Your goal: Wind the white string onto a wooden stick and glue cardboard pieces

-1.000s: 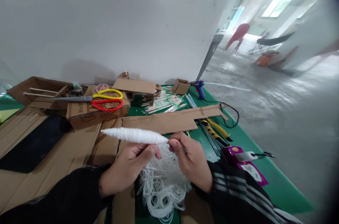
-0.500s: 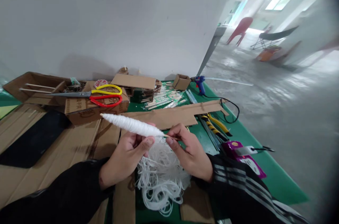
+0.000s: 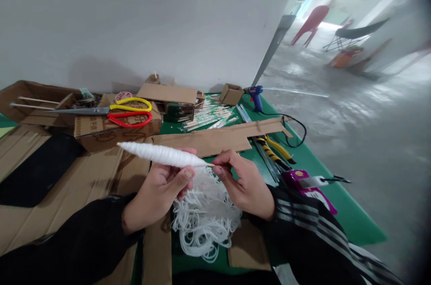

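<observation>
A thin wooden stick wound with white string point(image 3: 155, 152) lies almost level in front of me, thick in the middle and tapered at both ends. My left hand point(image 3: 161, 188) is closed around its underside, thumb near the right part of the winding. At the bare right tip of the stick, my right hand point(image 3: 244, 181) is closed in a pinch of thumb and forefinger. Below both hands a loose, tangled heap of white string point(image 3: 205, 226) rests on the green tabletop point(image 3: 202, 269). Whether a strand runs from the heap to the winding is hard to make out.
Yellow-and-red-handled scissors point(image 3: 131, 112) lie on a cardboard box point(image 3: 117, 130) at the left. Behind are packaged wooden sticks point(image 3: 212, 116) and a blue glue gun point(image 3: 257, 98). A cardboard strip point(image 3: 218, 139), pliers point(image 3: 274, 150) and a purple item point(image 3: 298, 178) are nearby.
The wound stick has shifted a little left, and my hands are slightly further apart. My right fingers now pinch nearer the stick's tip. The camera view has tilted down slightly.
</observation>
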Demonstrator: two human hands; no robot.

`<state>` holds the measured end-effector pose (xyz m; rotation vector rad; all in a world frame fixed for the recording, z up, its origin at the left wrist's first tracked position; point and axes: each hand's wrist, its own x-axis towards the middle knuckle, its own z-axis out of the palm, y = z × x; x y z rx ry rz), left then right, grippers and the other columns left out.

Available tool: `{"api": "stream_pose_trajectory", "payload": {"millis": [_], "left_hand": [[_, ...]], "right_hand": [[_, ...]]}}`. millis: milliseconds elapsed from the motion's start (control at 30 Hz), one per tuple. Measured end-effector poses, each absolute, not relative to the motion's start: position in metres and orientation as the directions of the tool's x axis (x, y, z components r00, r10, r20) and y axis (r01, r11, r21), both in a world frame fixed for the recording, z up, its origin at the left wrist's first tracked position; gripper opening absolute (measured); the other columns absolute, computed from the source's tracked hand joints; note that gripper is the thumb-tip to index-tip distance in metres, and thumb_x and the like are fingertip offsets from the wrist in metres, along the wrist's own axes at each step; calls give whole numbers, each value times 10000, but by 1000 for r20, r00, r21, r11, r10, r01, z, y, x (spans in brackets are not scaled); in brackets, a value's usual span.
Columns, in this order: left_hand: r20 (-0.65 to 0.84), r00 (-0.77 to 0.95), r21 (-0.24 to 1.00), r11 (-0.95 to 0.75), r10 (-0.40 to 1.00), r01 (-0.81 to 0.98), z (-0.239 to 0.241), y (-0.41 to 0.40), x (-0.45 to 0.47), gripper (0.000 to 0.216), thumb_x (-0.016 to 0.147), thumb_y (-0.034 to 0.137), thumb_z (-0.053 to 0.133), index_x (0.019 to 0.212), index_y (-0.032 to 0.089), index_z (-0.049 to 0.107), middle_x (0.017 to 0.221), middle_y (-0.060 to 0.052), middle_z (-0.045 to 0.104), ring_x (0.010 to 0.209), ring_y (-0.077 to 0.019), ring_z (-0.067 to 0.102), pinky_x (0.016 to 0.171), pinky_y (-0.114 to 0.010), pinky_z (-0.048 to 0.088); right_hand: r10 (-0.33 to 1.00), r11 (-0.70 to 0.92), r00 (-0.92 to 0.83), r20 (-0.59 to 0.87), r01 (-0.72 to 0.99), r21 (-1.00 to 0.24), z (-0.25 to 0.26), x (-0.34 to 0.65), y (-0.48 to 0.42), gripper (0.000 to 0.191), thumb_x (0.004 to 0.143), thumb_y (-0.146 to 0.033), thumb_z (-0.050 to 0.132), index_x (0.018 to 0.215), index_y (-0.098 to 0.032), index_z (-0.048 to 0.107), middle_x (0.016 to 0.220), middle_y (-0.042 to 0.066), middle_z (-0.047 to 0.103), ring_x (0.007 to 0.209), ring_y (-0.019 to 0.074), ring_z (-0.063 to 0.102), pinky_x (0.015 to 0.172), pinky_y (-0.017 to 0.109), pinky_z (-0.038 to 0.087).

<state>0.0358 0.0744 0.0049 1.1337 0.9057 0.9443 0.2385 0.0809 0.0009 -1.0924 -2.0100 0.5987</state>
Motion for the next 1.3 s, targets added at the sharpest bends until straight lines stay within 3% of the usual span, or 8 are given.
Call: {"api": "stream_pose_trajectory", "payload": {"millis": [133,300,467,667,833,1000,1200,1300], "left_hand": [[-75,308,981,126,948,-147,7,73,37,414,851,387,632,1167,165,481,577,73,545,472,-69,485,457,-180,446],[-65,295,984,111,953,-141,9,73,38,434,836,408,643,1153,149,501,560,70,548,461,-72,481,442,-182,444],[-60,290,980,112,955,-165,10,74,36,405,864,354,630,1194,161,497,582,69,549,466,-58,468,435,-157,430],[-78,287,976,132,955,-172,8,75,37,406,872,341,626,1210,168,481,561,80,539,457,-48,458,434,-143,417],[-79,290,981,126,954,-149,9,75,37,393,878,350,616,1195,185,453,564,83,546,464,-52,468,445,-147,427],[-45,279,987,87,959,-139,10,75,36,383,879,361,607,1176,179,448,564,80,553,459,-61,483,447,-165,446],[-22,271,990,59,962,-131,9,75,35,355,881,347,608,1160,198,445,563,89,556,461,-59,497,458,-161,449],[-19,259,990,55,966,-131,9,76,35,352,882,344,608,1161,193,455,557,90,550,468,-56,495,466,-156,449]], "right_hand": [[846,531,-370,383,529,-662,2,241,83,231,981,-267,386,824,-188,536,650,0,571,564,119,523,547,231,384],[846,525,-392,360,500,-689,3,243,83,108,930,-295,497,942,-187,496,737,11,588,590,120,527,533,218,403],[826,564,-399,398,565,-603,5,251,87,219,975,-242,387,813,-192,526,621,-17,515,546,117,491,533,234,358],[824,560,-414,386,494,-665,4,251,88,90,927,-265,509,961,-183,494,818,37,613,658,127,567,583,225,434],[817,576,-418,396,591,-565,4,251,88,212,978,-240,379,843,-187,535,625,-8,547,537,127,508,529,244,361],[820,568,-425,382,522,-637,4,251,88,75,939,-253,480,958,-182,489,792,26,604,635,127,557,580,231,415],[810,586,-425,403,583,-563,2,254,91,188,971,-220,388,831,-190,509,645,-8,523,547,124,483,529,247,340],[830,556,-414,375,556,-618,2,254,90,85,936,-266,485,938,-181,495,762,17,569,619,128,533,564,239,386]]}}
